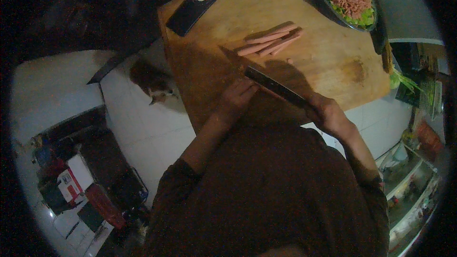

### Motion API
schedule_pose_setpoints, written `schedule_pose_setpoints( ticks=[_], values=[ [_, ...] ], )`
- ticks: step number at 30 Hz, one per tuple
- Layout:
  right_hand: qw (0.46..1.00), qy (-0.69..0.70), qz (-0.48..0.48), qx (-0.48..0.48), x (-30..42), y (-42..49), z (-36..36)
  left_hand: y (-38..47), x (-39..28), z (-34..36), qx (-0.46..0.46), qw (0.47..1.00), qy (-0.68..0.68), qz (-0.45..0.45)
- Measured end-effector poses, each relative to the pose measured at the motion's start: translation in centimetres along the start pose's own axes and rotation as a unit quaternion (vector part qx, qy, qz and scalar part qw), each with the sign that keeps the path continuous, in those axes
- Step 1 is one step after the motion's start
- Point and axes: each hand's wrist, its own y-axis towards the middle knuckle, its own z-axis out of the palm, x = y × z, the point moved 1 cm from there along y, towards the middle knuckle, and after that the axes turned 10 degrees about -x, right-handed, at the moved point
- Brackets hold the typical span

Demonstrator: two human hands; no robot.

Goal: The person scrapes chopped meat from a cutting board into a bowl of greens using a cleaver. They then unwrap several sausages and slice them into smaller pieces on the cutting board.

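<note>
My right hand (323, 112) grips the handle of a kitchen knife (275, 85), whose dark blade points up and left over the wooden cutting board (328, 50). Just left of the blade tip, my left hand (238, 96) rests on the board with its fingers bent. A pink sausage piece (273, 94) runs along the knife's near side, its left end under my left fingertips; shadow and the blade hide part of it. Beyond the knife lie several long pink sausage strips (266, 43) in a loose bunch. One small pink scrap (290, 61) sits close to them.
A smartphone (192, 10) lies at the board's far left corner. Far right stands a bowl (375, 16) of chopped pink meat and green leaves. Green onions (405, 80) are beyond the right edge. A cat (153, 82) is on the tiled floor, left; a cluttered shelf (410, 185) stands right.
</note>
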Motion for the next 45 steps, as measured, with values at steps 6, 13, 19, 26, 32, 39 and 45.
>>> schedule_pose_setpoints(
  ticks=[6,13,19,26,32,39,45],
  values=[
    [0.997,-0.003,0.060,0.048,0.2,-0.1,0.2,0.1,-0.2,0.0,-0.008,1.000,-0.006,0.002],
    [0.994,0.074,-0.077,-0.028,3.3,2.5,0.5,-1.6,0.2,0.6,0.007,1.000,0.007,0.026],
    [0.986,0.117,-0.065,-0.103,1.1,2.6,4.3,-2.9,0.2,1.1,0.040,0.999,0.016,0.004],
    [0.984,0.145,-0.037,-0.096,-0.3,2.8,3.8,-0.6,-0.4,0.3,0.011,0.999,0.036,0.027],
    [0.994,0.028,0.054,-0.096,-3.7,-0.7,2.5,0.6,0.3,1.5,0.068,0.998,0.012,-0.011],
    [0.970,0.080,0.102,-0.208,-3.6,-2.5,-0.1,3.9,-1.3,3.4,0.163,0.974,-0.003,-0.160],
    [0.892,0.342,0.275,-0.110,-3.2,-3.6,-1.3,5.4,-2.8,4.3,0.054,0.796,-0.405,-0.447]
  ],
)
